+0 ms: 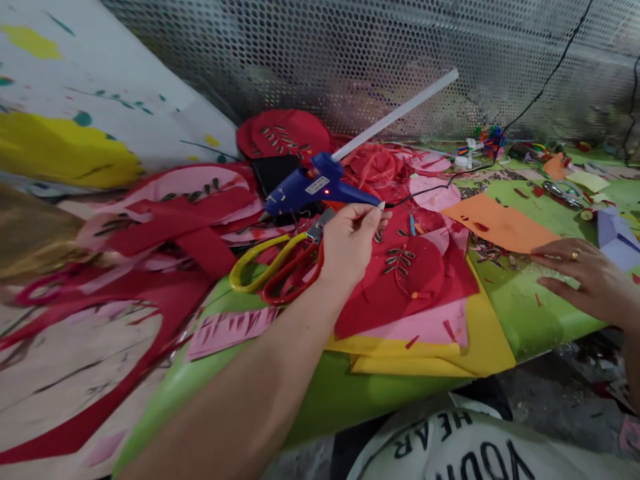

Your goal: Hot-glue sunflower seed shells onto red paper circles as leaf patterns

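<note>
My left hand (353, 243) reaches in from below, with thumb and fingertips pinched on the handle end of a blue glue gun (307, 187). A long white glue stick (400, 113) sticks out of its back, and a small red light glows on its side. Yellow-and-red-handled scissors (270, 267) lie beside my left wrist. My right hand (585, 273) is open, fingers stretched out and touching the corner of an orange sheet (500, 220). Between the hands lies a red round cutout (415, 270) with seed shells set like a leaf sprig.
Red and pink scraps (195, 220) heap at the left. Yellow sheets (485, 333) lie at the green table's (560, 327) front edge. A black cord (545, 87) hangs before the perforated metal panel (320, 60). Loose seed shells and small clutter spread at the back right.
</note>
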Action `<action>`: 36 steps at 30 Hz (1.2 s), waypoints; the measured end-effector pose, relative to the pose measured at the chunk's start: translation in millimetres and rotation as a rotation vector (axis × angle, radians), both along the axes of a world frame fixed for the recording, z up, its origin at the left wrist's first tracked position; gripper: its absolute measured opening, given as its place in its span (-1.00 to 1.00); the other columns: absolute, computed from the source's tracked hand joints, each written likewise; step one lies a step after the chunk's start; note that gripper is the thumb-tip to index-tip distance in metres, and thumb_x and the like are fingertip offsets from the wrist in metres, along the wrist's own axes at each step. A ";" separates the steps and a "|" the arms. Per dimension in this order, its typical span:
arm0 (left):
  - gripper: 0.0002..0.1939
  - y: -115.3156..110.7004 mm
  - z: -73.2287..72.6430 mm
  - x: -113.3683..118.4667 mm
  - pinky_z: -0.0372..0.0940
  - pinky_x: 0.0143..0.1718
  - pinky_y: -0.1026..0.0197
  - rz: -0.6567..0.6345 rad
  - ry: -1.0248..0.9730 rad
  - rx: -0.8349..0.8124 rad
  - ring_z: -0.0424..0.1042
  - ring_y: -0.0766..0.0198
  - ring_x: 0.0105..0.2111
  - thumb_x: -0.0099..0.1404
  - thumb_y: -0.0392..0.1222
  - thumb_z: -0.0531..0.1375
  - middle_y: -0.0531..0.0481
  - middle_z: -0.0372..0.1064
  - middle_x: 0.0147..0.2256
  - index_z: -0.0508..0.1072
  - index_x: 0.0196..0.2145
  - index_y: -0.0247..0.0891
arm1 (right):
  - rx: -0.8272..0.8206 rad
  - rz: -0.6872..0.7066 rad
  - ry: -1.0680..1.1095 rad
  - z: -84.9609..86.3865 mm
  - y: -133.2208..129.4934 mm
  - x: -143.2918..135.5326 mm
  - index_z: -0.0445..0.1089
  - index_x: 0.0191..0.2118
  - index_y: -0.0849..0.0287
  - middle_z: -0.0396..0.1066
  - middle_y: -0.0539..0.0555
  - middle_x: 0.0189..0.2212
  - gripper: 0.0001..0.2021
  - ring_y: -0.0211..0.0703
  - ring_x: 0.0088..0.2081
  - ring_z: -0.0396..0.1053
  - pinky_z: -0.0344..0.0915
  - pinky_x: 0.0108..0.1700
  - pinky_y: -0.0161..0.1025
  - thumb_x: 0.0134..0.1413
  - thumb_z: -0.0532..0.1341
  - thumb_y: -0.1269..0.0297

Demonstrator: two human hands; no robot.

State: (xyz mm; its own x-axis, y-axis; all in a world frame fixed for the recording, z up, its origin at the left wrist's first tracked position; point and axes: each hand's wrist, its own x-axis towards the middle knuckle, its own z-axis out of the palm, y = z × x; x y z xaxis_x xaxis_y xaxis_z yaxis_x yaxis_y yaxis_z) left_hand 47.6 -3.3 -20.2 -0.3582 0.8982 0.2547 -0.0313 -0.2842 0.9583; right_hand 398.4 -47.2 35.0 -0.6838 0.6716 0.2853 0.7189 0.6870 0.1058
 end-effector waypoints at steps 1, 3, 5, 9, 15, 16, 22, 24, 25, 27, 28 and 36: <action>-0.82 -0.6 -0.1 0.5 0.36 -0.25 0.21 0.007 0.017 -0.011 0.49 0.29 -0.42 0.11 -0.10 0.23 0.02 0.48 -0.47 0.39 -0.40 -0.26 | -0.054 -0.002 -0.026 -0.9 -7.6 4.4 0.42 -0.07 0.18 0.45 0.22 -0.14 -0.69 0.03 -0.06 0.34 0.30 -0.05 -0.01 0.16 0.07 0.18; -0.85 -1.7 0.0 1.7 0.36 -0.25 0.21 0.007 0.039 -0.023 0.49 0.29 -0.41 0.12 -0.12 0.22 0.02 0.49 -0.47 0.39 -0.40 -0.26 | -0.140 -0.006 -0.048 -2.6 -21.2 11.2 0.41 -0.07 0.20 0.44 0.21 -0.12 -0.69 0.04 -0.05 0.34 0.32 -0.06 0.02 0.14 0.10 0.20; -0.86 -2.5 0.1 2.7 0.37 -0.24 0.19 -0.008 0.036 -0.019 0.49 0.29 -0.41 0.12 -0.14 0.21 0.02 0.49 -0.47 0.38 -0.41 -0.26 | -0.215 0.009 -0.041 -4.2 -34.0 16.1 0.40 -0.06 0.18 0.43 0.19 -0.10 -0.69 0.05 -0.03 0.34 0.33 -0.05 0.04 0.12 0.11 0.19; -0.85 -3.9 1.0 4.6 0.37 -0.24 0.17 -0.021 0.028 -0.008 0.48 0.30 -0.44 0.11 -0.13 0.21 0.02 0.48 -0.49 0.38 -0.41 -0.27 | -0.378 0.034 -0.030 -8.4 -56.0 23.9 0.32 0.05 0.05 0.37 0.14 0.02 -0.61 0.04 0.07 0.27 0.31 0.03 0.03 0.08 0.14 0.17; -0.83 -7.2 4.4 8.2 0.36 -0.18 0.15 -0.034 0.047 -0.061 0.49 0.27 -0.39 0.13 -0.12 0.20 0.01 0.48 -0.48 0.38 -0.38 -0.28 | -0.564 -0.062 -0.020 -13.1 -63.2 23.7 0.35 0.05 0.06 0.35 0.17 0.06 -0.60 0.04 0.11 0.25 0.26 0.09 0.04 0.08 0.15 0.13; -0.83 -7.5 4.7 8.6 0.35 -0.17 0.14 -0.038 0.045 -0.064 0.50 0.27 -0.38 0.13 -0.11 0.20 0.02 0.48 -0.48 0.38 -0.38 -0.28 | -0.608 -0.070 -0.013 -12.3 -62.1 21.5 0.39 0.01 0.07 0.35 0.18 0.05 -0.64 0.03 0.11 0.25 0.24 0.10 0.04 0.09 0.14 0.13; -0.78 -7.3 3.9 8.7 0.36 -0.18 0.14 -0.051 0.036 -0.037 0.50 0.27 -0.40 0.10 -0.08 0.22 0.02 0.48 -0.49 0.38 -0.39 -0.29 | -0.865 0.029 -0.001 6.0 -45.6 1.0 0.44 -0.19 0.11 0.41 0.18 -0.05 -0.75 -0.05 0.00 0.36 0.31 0.00 -0.08 0.11 0.12 0.13; -0.78 -7.2 3.5 8.6 0.36 -0.18 0.13 -0.049 0.045 -0.048 0.50 0.27 -0.40 0.10 -0.07 0.22 0.02 0.48 -0.49 0.38 -0.38 -0.29 | -0.894 0.088 0.021 12.5 -33.7 -10.1 0.42 -0.17 0.11 0.46 0.16 -0.15 -0.74 -0.09 -0.09 0.41 0.34 -0.09 -0.15 0.12 0.10 0.13; -0.78 -7.2 3.4 8.5 0.36 -0.18 0.13 -0.049 0.049 -0.052 0.50 0.27 -0.40 0.11 -0.07 0.22 0.02 0.48 -0.49 0.38 -0.38 -0.29 | -0.870 0.092 0.027 14.2 -26.6 -16.9 0.42 -0.16 0.11 0.47 0.15 -0.18 -0.73 -0.10 -0.12 0.42 0.35 -0.11 -0.17 0.14 0.07 0.12; -0.79 -7.0 3.3 8.5 0.36 -0.18 0.13 -0.054 0.046 -0.049 0.50 0.27 -0.40 0.11 -0.08 0.22 0.02 0.48 -0.49 0.39 -0.38 -0.28 | -0.643 -0.028 0.025 13.6 -11.5 -32.7 0.41 -0.15 0.13 0.48 0.16 -0.19 -0.68 -0.06 -0.15 0.43 0.33 -0.11 -0.12 0.15 0.04 0.08; -0.80 -6.9 3.3 8.4 0.36 -0.18 0.13 -0.058 0.042 -0.045 0.50 0.27 -0.40 0.11 -0.09 0.22 0.02 0.48 -0.49 0.39 -0.39 -0.28 | -0.520 -0.124 -0.008 11.3 -4.1 -41.3 0.39 -0.12 0.15 0.47 0.18 -0.17 -0.66 -0.01 -0.14 0.43 0.31 -0.11 -0.08 0.15 0.04 0.07; -0.80 -9.1 5.8 9.3 0.36 -0.19 0.15 -0.061 0.035 -0.047 0.49 0.26 -0.39 0.11 -0.09 0.23 0.00 0.49 -0.48 0.39 -0.39 -0.28 | -0.463 -0.348 -0.335 -18.5 28.7 -86.1 0.33 -0.11 0.22 0.46 0.20 -0.18 -0.72 0.01 -0.20 0.45 0.24 -0.31 -0.19 0.15 -0.03 0.29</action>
